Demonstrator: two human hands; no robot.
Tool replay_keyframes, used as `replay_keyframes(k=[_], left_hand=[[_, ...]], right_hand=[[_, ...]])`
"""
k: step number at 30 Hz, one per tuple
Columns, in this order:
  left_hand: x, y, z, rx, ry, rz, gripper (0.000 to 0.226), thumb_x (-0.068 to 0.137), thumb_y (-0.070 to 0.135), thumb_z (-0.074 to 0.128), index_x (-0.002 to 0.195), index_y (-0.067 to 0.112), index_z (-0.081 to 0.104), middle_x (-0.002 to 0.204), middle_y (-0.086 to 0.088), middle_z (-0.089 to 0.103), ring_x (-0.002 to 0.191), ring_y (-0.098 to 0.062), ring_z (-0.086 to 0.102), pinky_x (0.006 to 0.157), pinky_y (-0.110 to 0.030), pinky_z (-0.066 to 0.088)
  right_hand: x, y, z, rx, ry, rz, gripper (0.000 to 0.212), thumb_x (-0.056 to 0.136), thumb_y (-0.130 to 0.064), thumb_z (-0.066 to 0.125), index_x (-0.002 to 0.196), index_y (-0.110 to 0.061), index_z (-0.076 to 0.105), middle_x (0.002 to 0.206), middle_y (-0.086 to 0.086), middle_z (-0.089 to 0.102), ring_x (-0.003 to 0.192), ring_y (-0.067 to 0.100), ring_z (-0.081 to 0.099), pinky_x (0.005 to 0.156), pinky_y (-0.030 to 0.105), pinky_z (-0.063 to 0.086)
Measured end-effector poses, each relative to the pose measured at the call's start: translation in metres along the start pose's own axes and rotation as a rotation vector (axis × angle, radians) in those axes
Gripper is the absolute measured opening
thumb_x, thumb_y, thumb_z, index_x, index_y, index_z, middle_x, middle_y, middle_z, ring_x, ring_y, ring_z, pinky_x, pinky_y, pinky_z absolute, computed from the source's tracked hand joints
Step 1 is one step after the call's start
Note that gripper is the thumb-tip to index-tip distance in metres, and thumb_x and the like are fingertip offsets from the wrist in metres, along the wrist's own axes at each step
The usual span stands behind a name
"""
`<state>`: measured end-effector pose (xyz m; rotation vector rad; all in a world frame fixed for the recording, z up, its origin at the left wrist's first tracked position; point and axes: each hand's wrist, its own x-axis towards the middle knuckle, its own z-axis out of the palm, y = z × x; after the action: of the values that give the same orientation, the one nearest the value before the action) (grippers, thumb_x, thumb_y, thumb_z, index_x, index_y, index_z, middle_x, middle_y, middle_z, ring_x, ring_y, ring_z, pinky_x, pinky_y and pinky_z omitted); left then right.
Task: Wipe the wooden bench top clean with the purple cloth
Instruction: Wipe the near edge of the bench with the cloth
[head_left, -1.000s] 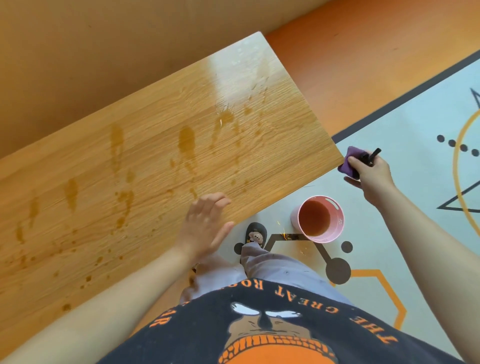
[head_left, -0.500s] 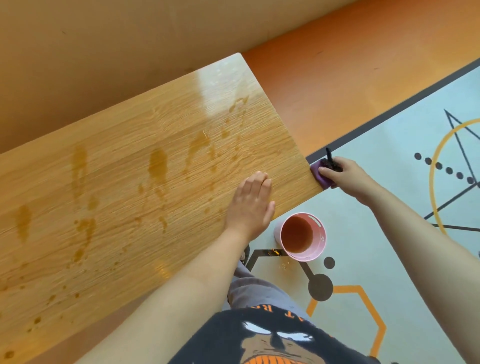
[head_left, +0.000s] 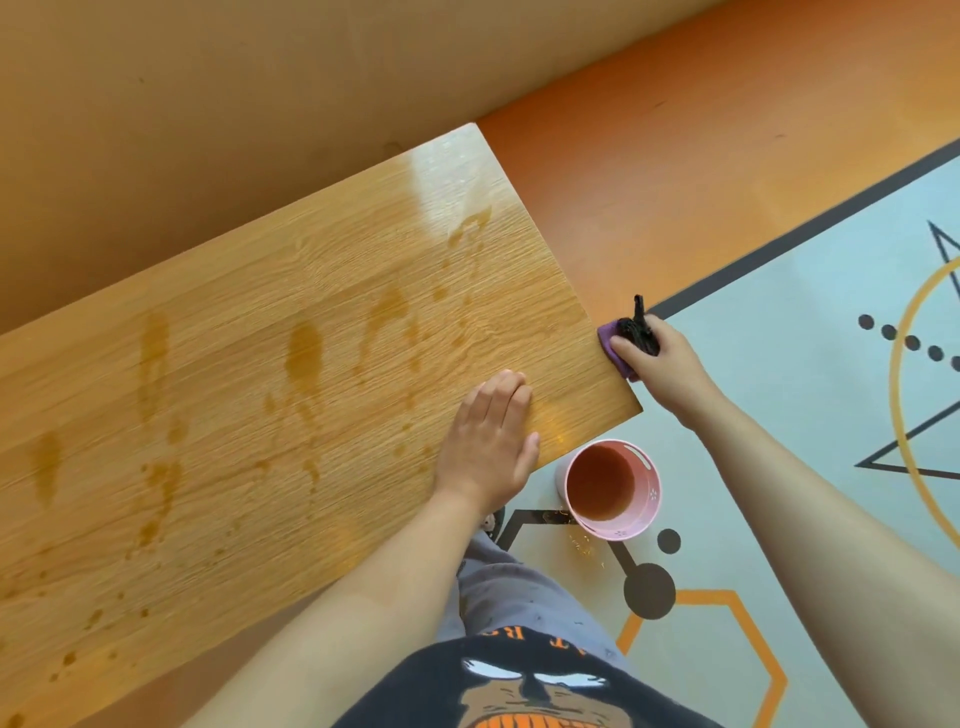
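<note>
The wooden bench top (head_left: 249, 374) runs from lower left to upper right, streaked with brown liquid stains and droplets. My left hand (head_left: 491, 441) lies flat on it near the front right corner, fingers together, holding nothing. My right hand (head_left: 657, 358) grips the purple cloth (head_left: 609, 340), which has a black strap bunched on top. The cloth is pressed against the bench's right end edge, just above the front corner.
A pink bucket (head_left: 644, 512) holding brown liquid stands on the floor mat (head_left: 779, 415) just below the bench's front right corner, with small splashes beside it. An orange floor and a tan wall lie behind the bench. My legs stand close to the bench's front edge.
My right hand has brought the cloth from the air beside the bench up against its right end edge. My left hand slid right along the top toward the corner.
</note>
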<state>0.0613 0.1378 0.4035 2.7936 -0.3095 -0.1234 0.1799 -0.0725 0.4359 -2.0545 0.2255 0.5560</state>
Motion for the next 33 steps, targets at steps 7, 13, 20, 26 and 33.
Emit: replay_keyframes(k=[7, 13, 20, 26, 33], left_hand=[[0.002, -0.001, 0.000, 0.020, 0.007, 0.003, 0.053, 0.088, 0.038, 0.045, 0.131, 0.008, 0.037, 0.136, -0.007, 0.038, 0.132, -0.026, 0.034, 0.112, -0.039, 0.025], [0.002, -0.001, 0.003, 0.006, 0.034, 0.004, 0.054, 0.087, 0.037, 0.048, 0.130, 0.007, 0.038, 0.136, -0.007, 0.038, 0.132, -0.026, 0.034, 0.112, -0.040, 0.025], [0.001, 0.000, 0.002, 0.002, 0.042, 0.012, 0.054, 0.086, 0.035, 0.051, 0.130, 0.007, 0.039, 0.137, -0.007, 0.036, 0.132, -0.026, 0.033, 0.112, -0.040, 0.026], [0.003, 0.000, 0.000, 0.011, 0.009, 0.017, 0.054, 0.087, 0.037, 0.048, 0.131, 0.006, 0.037, 0.136, -0.007, 0.036, 0.132, -0.027, 0.034, 0.111, -0.041, 0.028], [0.004, -0.002, 0.001, 0.013, 0.030, 0.012, 0.055, 0.087, 0.038, 0.045, 0.132, 0.006, 0.038, 0.137, -0.007, 0.036, 0.132, -0.026, 0.033, 0.112, -0.040, 0.025]], right_hand=[[-0.040, 0.019, -0.019, -0.079, -0.039, 0.002, 0.012, 0.089, -0.018, 0.063, 0.081, -0.020, 0.055, 0.062, -0.001, 0.061, 0.056, 0.008, 0.055, 0.059, 0.023, 0.045], [0.013, -0.006, 0.000, -0.105, -0.011, -0.073, 0.007, 0.087, -0.029, 0.065, 0.087, -0.023, 0.060, 0.074, -0.007, 0.057, 0.067, 0.012, 0.054, 0.063, 0.029, 0.045], [0.055, -0.040, 0.024, -0.022, 0.019, -0.106, 0.003, 0.087, -0.031, 0.060, 0.090, -0.031, 0.059, 0.078, -0.016, 0.058, 0.073, 0.006, 0.054, 0.070, 0.032, 0.045], [-0.010, 0.008, -0.002, -0.091, 0.021, -0.029, 0.012, 0.087, -0.037, 0.062, 0.097, -0.029, 0.062, 0.087, -0.008, 0.065, 0.085, 0.016, 0.062, 0.080, 0.042, 0.052], [-0.015, 0.001, -0.008, -0.164, 0.002, -0.017, 0.009, 0.090, -0.024, 0.062, 0.084, -0.032, 0.062, 0.077, -0.003, 0.063, 0.073, 0.005, 0.057, 0.068, 0.028, 0.044]])
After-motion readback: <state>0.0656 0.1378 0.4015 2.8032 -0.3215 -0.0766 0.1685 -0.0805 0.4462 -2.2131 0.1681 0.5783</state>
